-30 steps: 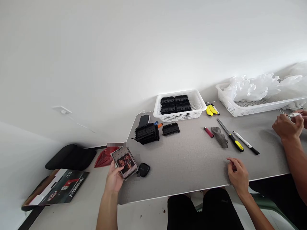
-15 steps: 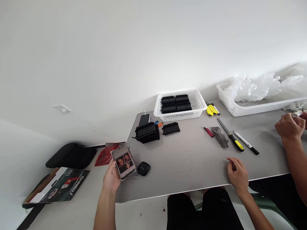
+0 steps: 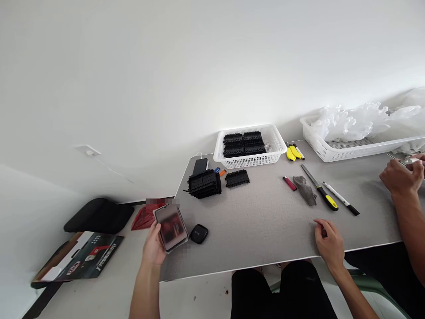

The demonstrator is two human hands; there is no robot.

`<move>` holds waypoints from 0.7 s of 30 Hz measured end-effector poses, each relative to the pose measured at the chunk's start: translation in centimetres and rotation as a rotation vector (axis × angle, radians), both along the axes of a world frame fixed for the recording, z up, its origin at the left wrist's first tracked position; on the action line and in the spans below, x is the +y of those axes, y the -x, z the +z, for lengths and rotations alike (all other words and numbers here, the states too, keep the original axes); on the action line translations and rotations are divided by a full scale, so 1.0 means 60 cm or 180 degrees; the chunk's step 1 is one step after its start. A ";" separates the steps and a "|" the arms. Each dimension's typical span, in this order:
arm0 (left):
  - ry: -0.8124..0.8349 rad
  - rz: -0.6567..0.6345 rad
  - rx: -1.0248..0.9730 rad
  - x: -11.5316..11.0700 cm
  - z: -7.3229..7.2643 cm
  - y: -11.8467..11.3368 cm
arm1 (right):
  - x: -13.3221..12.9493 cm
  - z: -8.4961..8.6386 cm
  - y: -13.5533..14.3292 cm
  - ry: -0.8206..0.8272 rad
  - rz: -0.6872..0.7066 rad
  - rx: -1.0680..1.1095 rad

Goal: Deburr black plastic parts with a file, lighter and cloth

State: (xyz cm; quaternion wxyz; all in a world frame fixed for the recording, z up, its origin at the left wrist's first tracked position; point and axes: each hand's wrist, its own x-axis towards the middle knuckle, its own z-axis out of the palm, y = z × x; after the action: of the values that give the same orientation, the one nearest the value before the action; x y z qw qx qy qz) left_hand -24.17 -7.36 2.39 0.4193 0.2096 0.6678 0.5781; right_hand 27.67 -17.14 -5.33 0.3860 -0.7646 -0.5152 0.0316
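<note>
My left hand (image 3: 155, 246) is closed around the edge of a smartphone (image 3: 171, 228), its lit screen tilted towards me above the left end of the table. Just right of the phone lies a small black rounded case (image 3: 199, 234). My right hand (image 3: 329, 241) rests at the table's front edge with its fingers curled; a small dark thing shows in it, too hidden to name. Beyond that hand lie a grey crumpled cloth (image 3: 304, 190), a red lighter (image 3: 290, 183), a file with a black and yellow handle (image 3: 327, 198) and a white marker (image 3: 341, 198).
Black ridged plastic pieces are stacked (image 3: 204, 184) on the table (image 3: 252, 226), with a single piece (image 3: 237, 178) alongside. Others fill part of a white basket (image 3: 249, 160). Another basket (image 3: 360, 153) holds plastic bags. A co-worker's hands (image 3: 401, 175) hold something at the right. Left stands a printed box (image 3: 89, 259).
The phone's screen has gone from a sharp page of pictures to a blurred reddish image. Both my hands have stayed nearly where they were. The co-worker's hands have shifted slightly.
</note>
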 end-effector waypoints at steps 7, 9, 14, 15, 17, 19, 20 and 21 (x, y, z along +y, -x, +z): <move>0.0151 -0.0106 -0.0287 0.001 0.004 -0.004 | -0.001 0.000 0.000 0.0063 -0.0004 0.0019; 0.0117 -0.0058 -0.0302 0.001 0.006 -0.006 | -0.001 0.000 0.000 0.0071 -0.0007 0.0021; 0.0149 -0.0034 -0.0435 0.001 0.013 -0.011 | -0.001 -0.001 0.000 0.0048 -0.0018 -0.0005; 0.0124 -0.0027 -0.0437 0.001 0.014 -0.012 | -0.001 -0.001 0.000 0.0041 -0.0011 -0.0005; 0.0089 0.0009 -0.0444 0.001 0.017 -0.013 | -0.001 -0.002 0.000 0.0030 0.0008 -0.0001; 0.0080 0.0026 -0.0469 0.000 0.019 -0.014 | -0.001 -0.002 0.000 0.0032 0.0019 0.0001; 0.0054 0.0029 -0.0478 0.000 0.019 -0.015 | -0.002 -0.002 0.000 0.0038 0.0025 0.0000; 0.0013 0.0029 -0.0485 0.000 0.019 -0.014 | -0.002 -0.001 0.000 0.0044 0.0028 -0.0005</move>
State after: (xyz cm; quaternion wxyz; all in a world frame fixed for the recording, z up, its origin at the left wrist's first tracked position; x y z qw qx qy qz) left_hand -23.30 -7.37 3.54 0.4668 0.1611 0.6361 0.5929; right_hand 27.64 -17.24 -5.41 0.3801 -0.7650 -0.5186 0.0363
